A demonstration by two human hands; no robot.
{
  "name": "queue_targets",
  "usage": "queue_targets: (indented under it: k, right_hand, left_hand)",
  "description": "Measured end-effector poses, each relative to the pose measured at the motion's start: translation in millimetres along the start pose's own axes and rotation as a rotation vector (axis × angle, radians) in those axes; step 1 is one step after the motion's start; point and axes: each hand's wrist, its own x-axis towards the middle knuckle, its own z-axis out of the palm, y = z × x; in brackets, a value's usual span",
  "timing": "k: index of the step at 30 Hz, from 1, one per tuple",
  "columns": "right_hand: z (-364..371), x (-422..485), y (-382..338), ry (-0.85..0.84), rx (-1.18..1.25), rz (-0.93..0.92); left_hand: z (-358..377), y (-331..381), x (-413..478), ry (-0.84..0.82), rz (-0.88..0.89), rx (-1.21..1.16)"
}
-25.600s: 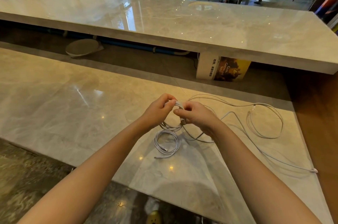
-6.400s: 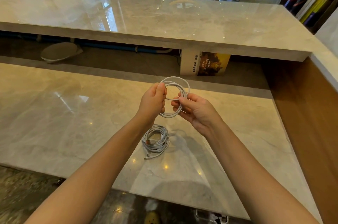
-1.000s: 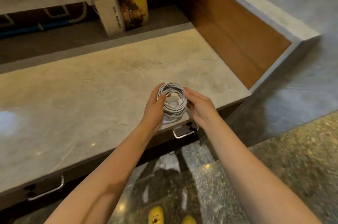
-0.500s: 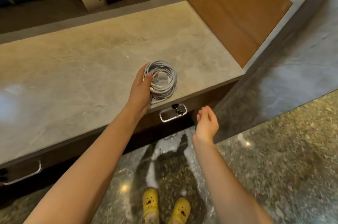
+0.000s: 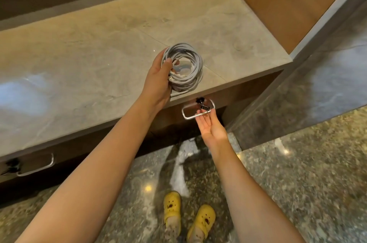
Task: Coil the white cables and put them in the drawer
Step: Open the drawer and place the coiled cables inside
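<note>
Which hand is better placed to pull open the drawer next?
Right hand: palm up, empty, fingertips at the drawer handle. The left hand grips the coiled cables above the countertop.

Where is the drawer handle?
Head view, right of centre: the handle sits under the counter edge, below the cables in the left hand, with the right hand at it.

No readable text anywhere

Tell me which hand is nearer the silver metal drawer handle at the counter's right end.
Right. The right hand, palm up, has its fingertips at the silver metal drawer handle; the left hand is above it, over the stone countertop, holding the coiled white cables.
</note>
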Motion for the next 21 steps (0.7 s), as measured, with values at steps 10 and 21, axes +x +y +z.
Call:
queue_targets:
  k: [10, 21]
  right_hand:
    - [-31, -23, 2, -0.092, -0.096, -0.007]
    - [-54, -65, -16, 0.016, -0.358, -0.012]
  left_hand:
    - [1, 4, -5, -0.043, -0.041, -0.004]
    - [9, 10, -13, 0.008, -0.045, 0.043]
